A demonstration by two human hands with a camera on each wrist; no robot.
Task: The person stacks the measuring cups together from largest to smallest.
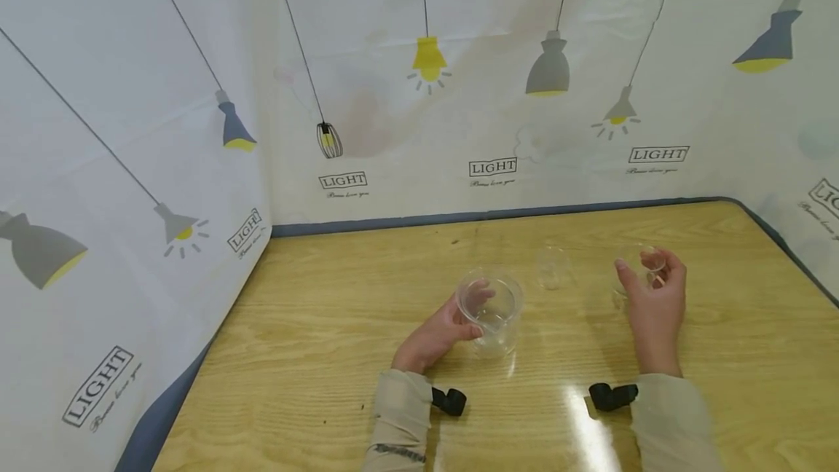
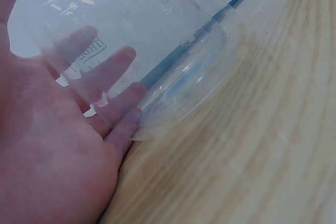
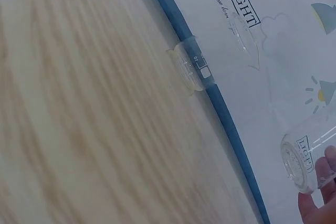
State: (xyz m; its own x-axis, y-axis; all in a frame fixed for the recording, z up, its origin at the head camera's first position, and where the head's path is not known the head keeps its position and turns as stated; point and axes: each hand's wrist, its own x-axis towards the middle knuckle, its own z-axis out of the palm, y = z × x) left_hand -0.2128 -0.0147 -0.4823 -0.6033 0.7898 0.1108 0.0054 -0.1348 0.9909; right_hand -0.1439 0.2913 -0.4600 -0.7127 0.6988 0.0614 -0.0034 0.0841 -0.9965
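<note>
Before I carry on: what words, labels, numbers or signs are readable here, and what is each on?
"LIGHT": boxed, repeated across the wall covering.
"love you": script under the boxes on that covering; the word before it is unclear.
White marks on the small clear vessel: too small to read surely.
Large clear container, right-hand clear vessel: no readable print of their own.

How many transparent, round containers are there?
3: the wide transparent container in the left hand, the small transparent container standing on the yellowish wooden table, and the other transparent container in the right hand.
</note>
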